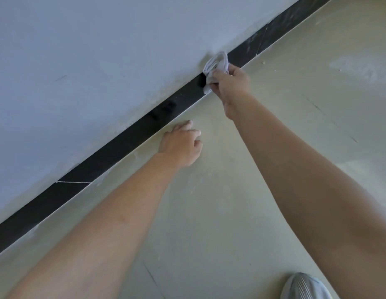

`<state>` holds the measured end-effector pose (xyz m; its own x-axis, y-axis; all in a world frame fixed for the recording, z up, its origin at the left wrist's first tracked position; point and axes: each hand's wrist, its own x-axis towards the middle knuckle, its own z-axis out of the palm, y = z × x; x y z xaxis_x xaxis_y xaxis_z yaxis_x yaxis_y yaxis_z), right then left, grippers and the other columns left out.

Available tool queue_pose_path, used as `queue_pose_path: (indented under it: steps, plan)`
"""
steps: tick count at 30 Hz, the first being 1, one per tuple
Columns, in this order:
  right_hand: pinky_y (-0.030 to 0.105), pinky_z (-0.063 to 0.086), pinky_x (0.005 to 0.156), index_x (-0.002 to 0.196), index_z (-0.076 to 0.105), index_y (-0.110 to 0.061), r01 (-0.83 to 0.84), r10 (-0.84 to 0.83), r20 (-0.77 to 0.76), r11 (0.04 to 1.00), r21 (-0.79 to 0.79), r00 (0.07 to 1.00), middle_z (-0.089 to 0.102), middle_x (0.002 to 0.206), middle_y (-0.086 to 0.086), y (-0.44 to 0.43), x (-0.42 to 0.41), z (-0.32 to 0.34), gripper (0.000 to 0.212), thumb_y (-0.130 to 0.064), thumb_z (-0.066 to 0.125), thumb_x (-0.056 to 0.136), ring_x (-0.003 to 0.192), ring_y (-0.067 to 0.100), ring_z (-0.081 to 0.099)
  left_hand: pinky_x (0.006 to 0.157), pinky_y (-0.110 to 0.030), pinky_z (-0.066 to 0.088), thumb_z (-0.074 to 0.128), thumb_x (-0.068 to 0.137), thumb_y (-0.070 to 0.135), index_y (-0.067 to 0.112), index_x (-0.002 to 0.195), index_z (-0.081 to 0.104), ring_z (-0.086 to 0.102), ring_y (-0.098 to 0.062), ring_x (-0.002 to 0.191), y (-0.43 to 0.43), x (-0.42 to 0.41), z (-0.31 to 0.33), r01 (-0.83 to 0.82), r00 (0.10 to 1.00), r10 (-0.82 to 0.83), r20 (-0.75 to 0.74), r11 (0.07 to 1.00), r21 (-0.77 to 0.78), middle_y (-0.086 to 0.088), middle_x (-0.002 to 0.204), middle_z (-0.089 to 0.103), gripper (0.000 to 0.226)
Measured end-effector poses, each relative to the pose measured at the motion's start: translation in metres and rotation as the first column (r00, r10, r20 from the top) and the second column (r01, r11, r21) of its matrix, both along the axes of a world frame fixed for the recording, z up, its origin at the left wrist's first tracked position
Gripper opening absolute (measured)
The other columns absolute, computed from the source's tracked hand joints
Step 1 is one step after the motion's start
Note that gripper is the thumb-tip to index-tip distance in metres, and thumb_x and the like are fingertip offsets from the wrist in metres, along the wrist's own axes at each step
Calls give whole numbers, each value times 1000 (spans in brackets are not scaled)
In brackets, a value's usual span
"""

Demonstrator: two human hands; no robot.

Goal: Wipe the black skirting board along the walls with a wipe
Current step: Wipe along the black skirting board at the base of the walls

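The black skirting board [114, 152] runs diagonally from lower left to upper right along the foot of a pale wall. My right hand [229, 83] grips a crumpled white wipe [215, 63] and presses it against the board and its top edge. Part of the wipe is hidden under my fingers. My left hand [181, 143] rests on the floor just below the board, fingers spread, holding nothing.
The pale greenish floor [252, 190] is dusty, with small crumbs near the board at upper right [263, 62]. White joint lines cross the board at lower left [73, 182] and upper right. A grey shoe [306, 287] shows at the bottom right edge.
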<state>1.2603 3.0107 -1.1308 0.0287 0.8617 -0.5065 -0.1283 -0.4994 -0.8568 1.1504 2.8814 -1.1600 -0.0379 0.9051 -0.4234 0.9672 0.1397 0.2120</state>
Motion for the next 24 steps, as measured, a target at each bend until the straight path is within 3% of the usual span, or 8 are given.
queue_pose_path:
  steps: [3,7,9,12,15,18,21,24]
  plan:
    - [44,60,90,108,65,-16,-158,158,37,987,-13,987,72,97,4,-43,-28,-10,30,-13,71,78,92,21,73,100,-40,39,41,91,22,20,124,62,43,-22,128,-39,-13,-2,-46,998,51,-24,982,184,-2,143,48,39]
    - [45,61,89,100,67,-15,-392,391,-49,920,-14,919,73,94,7,-97,-64,-12,23,-14,78,81,96,29,74,87,-44,46,39,83,23,18,111,71,55,-29,116,-102,-55,-9,-122,985,149,-81,953,276,-8,131,58,42]
    - [46,61,89,99,70,-12,-450,450,-63,893,14,891,76,91,10,-112,-75,-8,21,-16,80,81,95,31,74,88,-44,47,41,83,21,19,115,69,56,-31,115,-121,-71,-11,-147,980,176,-95,955,258,-8,132,58,42]
    - [48,62,86,85,72,-11,-369,369,-23,929,11,929,76,88,16,-92,-66,-1,10,-13,79,79,88,31,76,98,-40,41,46,88,17,23,128,60,46,-25,127,-126,-76,-11,-181,978,197,-68,966,184,-3,145,47,43]
    - [51,60,89,69,68,-12,-65,65,-10,998,1,998,69,73,8,-52,-39,10,8,-12,73,75,73,22,68,106,-35,33,44,91,19,26,135,53,35,-20,135,-122,-73,-7,-224,972,231,-48,967,121,1,153,35,46]
    - [28,62,80,69,67,-17,143,-144,24,989,47,989,67,60,-5,-35,-27,15,16,-8,66,82,63,12,62,109,-34,31,43,91,20,26,138,49,29,-20,139,-122,-69,-4,-222,973,226,-50,972,81,1,156,29,48]
    - [26,55,57,87,71,-14,126,-137,128,988,94,982,72,62,1,-56,-44,11,5,-17,67,85,53,14,63,109,-33,30,43,91,20,26,139,48,28,-20,140,-121,-67,-4,-220,973,225,-58,972,80,0,156,28,49]
    - [22,48,52,101,75,-15,-174,169,192,985,12,967,73,70,-2,-101,-69,-2,18,-17,70,83,58,9,60,110,-33,28,43,90,19,25,140,46,25,-20,142,-123,-67,-5,-205,975,213,-67,973,106,-1,156,29,50]
